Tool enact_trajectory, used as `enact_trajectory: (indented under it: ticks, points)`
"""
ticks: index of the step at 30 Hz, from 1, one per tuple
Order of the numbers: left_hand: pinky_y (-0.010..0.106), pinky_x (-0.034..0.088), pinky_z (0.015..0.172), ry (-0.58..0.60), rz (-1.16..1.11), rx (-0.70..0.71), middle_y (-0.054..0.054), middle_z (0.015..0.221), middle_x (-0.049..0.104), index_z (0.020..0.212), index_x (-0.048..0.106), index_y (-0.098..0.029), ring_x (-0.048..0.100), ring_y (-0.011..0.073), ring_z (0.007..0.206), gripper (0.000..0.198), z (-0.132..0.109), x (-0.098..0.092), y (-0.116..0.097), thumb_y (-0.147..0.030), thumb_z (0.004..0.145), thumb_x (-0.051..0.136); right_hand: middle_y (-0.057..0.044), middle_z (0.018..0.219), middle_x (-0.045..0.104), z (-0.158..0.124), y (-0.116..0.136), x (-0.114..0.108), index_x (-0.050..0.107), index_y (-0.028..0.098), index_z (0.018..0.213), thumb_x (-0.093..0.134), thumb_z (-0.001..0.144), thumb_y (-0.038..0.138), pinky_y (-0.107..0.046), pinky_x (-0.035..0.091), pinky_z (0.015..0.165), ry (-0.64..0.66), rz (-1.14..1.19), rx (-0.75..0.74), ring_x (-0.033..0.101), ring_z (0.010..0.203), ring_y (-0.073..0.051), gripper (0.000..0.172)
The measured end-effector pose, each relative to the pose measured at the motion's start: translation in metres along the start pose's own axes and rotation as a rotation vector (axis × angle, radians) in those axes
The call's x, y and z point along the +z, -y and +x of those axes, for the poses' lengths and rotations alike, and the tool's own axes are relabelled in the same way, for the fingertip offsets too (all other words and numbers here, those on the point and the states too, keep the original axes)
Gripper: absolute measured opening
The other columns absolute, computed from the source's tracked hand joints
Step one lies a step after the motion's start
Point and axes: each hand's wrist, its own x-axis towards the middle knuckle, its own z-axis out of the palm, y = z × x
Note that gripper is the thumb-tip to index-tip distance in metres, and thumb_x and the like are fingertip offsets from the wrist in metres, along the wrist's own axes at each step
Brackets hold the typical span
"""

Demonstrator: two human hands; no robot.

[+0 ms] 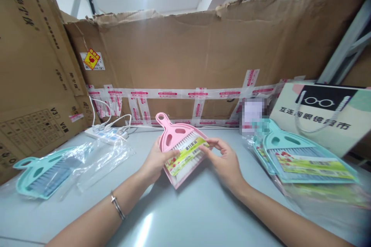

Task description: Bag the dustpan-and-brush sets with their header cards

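Note:
A pink mini dustpan and brush set with a green and yellow paper label across its bristles is held just above the grey table at the centre. My left hand grips its left edge, thumb on the label. My right hand holds the right side, fingers curled at the label's end. A thin bracelet sits on my left wrist.
A teal set lies at the left partly in clear plastic bags. A stack of teal sets in bags lies at the right. A white power strip, a paper bag and taped cardboard walls ring the table.

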Motion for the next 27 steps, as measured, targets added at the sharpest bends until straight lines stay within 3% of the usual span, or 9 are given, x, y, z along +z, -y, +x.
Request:
enact_trajectory:
  ticks: [5, 10, 12, 14, 16, 19, 21, 23, 27]
  points:
    - [0.037, 0.051, 0.080, -0.052, -0.093, 0.049, 0.011, 0.103, 0.065, 0.107, 0.050, -0.016, 0.063, 0.0258, 0.092, 0.062, 0.004, -0.008, -0.008, -0.015, 0.051, 0.078, -0.002, 0.074, 0.063, 0.008, 0.004, -0.016, 0.058, 0.020, 0.081, 0.068, 0.063, 0.039, -0.036, 0.037, 0.085, -0.137, 0.064, 0.056, 0.058, 0.080, -0.020, 0.028]
    - [0.036, 0.054, 0.071, -0.044, -0.209, 0.080, 0.009, 0.100, 0.067, 0.112, 0.048, -0.018, 0.066, 0.0241, 0.079, 0.061, 0.000, -0.003, -0.009, -0.020, 0.057, 0.076, -0.004, 0.071, 0.067, 0.008, -0.006, -0.012, 0.058, 0.018, 0.078, 0.072, 0.055, 0.040, -0.036, 0.041, 0.081, -0.052, 0.247, 0.260, 0.061, 0.076, -0.021, 0.034]
    - [0.035, 0.055, 0.067, -0.036, -0.225, 0.085, 0.009, 0.100, 0.067, 0.113, 0.048, -0.018, 0.067, 0.0229, 0.074, 0.060, -0.002, -0.001, -0.011, -0.020, 0.060, 0.075, -0.006, 0.073, 0.068, 0.005, -0.007, -0.010, 0.059, 0.018, 0.075, 0.070, 0.057, 0.042, -0.038, 0.042, 0.081, -0.008, 0.241, 0.279, 0.063, 0.080, -0.023, 0.032]
    - [0.034, 0.055, 0.067, -0.052, -0.238, 0.080, 0.009, 0.101, 0.067, 0.112, 0.049, -0.018, 0.067, 0.0223, 0.074, 0.058, -0.003, 0.000, -0.013, -0.018, 0.060, 0.075, -0.008, 0.079, 0.069, 0.001, -0.007, -0.009, 0.058, 0.019, 0.069, 0.066, 0.062, 0.042, -0.043, 0.039, 0.086, 0.011, 0.105, 0.152, 0.061, 0.093, -0.027, 0.025]
    - [0.034, 0.055, 0.070, -0.066, -0.252, 0.079, 0.009, 0.102, 0.067, 0.112, 0.050, -0.018, 0.067, 0.0227, 0.076, 0.058, -0.003, -0.001, -0.014, -0.017, 0.059, 0.075, -0.006, 0.082, 0.070, -0.002, -0.007, -0.011, 0.058, 0.021, 0.065, 0.063, 0.068, 0.038, -0.049, 0.029, 0.095, 0.014, -0.113, -0.107, 0.057, 0.103, -0.028, 0.018]
    - [0.034, 0.055, 0.073, -0.057, -0.256, 0.098, 0.010, 0.100, 0.068, 0.113, 0.049, -0.017, 0.067, 0.0239, 0.081, 0.060, -0.001, -0.003, -0.014, -0.017, 0.060, 0.075, 0.001, 0.073, 0.069, -0.006, -0.007, -0.013, 0.057, 0.023, 0.068, 0.058, 0.075, 0.027, -0.053, 0.015, 0.102, 0.027, -0.342, -0.500, 0.059, 0.102, -0.025, 0.008]
    - [0.035, 0.055, 0.074, -0.042, -0.252, 0.104, 0.010, 0.100, 0.068, 0.115, 0.047, -0.017, 0.067, 0.0245, 0.082, 0.061, -0.001, -0.003, -0.014, -0.017, 0.060, 0.075, 0.004, 0.066, 0.067, -0.009, -0.008, -0.013, 0.056, 0.024, 0.071, 0.054, 0.078, 0.020, -0.053, 0.013, 0.103, 0.048, -0.396, -0.650, 0.060, 0.101, -0.023, 0.008]
    - [0.034, 0.055, 0.073, -0.032, -0.244, 0.100, 0.011, 0.105, 0.066, 0.115, 0.047, -0.018, 0.067, 0.0250, 0.083, 0.062, -0.001, -0.003, -0.013, -0.017, 0.060, 0.075, 0.005, 0.065, 0.067, -0.011, -0.007, -0.011, 0.055, 0.024, 0.073, 0.052, 0.079, 0.017, -0.054, 0.012, 0.103, 0.073, -0.409, -0.693, 0.061, 0.099, -0.022, 0.010]
    - [0.034, 0.055, 0.075, 0.006, -0.226, 0.098, 0.011, 0.111, 0.063, 0.114, 0.048, -0.018, 0.066, 0.0250, 0.086, 0.059, -0.003, 0.000, -0.013, -0.018, 0.061, 0.075, 0.002, 0.071, 0.068, -0.015, -0.002, -0.009, 0.056, 0.024, 0.069, 0.055, 0.077, 0.023, -0.058, 0.014, 0.102, 0.113, -0.313, -0.565, 0.065, 0.087, -0.022, 0.008]
